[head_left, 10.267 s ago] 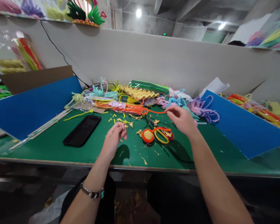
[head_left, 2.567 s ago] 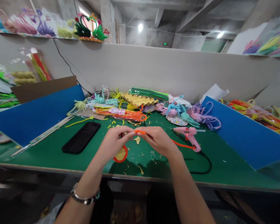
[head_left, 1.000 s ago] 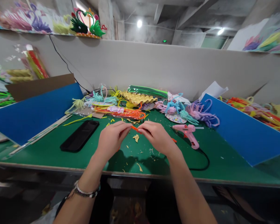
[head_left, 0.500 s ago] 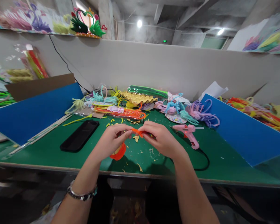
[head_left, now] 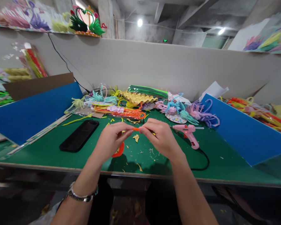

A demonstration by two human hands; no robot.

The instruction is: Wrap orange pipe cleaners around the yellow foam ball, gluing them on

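Note:
Between my two hands, just above the green table, is a short piece of orange pipe cleaner (head_left: pixel 136 129). My left hand (head_left: pixel 114 139) pinches its left end between thumb and fingertips. The right end sits in the pinch of my right hand (head_left: pixel 159 137). Behind and below my left hand an orange ring-shaped piece (head_left: pixel 119 150) lies on the table, partly covered by the hand. To the right of my right hand rests a pink hot glue gun (head_left: pixel 189 133) with a glue stick in its back and a black cord.
A black phone or phone case (head_left: pixel 80 136) lies left of my hands. Blue boards (head_left: pixel 35 114) stand at both sides. Bagged orange pipe cleaners (head_left: pixel 121 112), a green bundle (head_left: pixel 147 90) and pastel fuzzy figures (head_left: pixel 175 107) line the back. Yellow scraps (head_left: pixel 136 137) litter the green tabletop (head_left: pixel 140 162).
The orange piece between my fingertips looks shorter and straighter than before. My right hand has shifted slightly up and left. The orange ring shows less behind my left hand.

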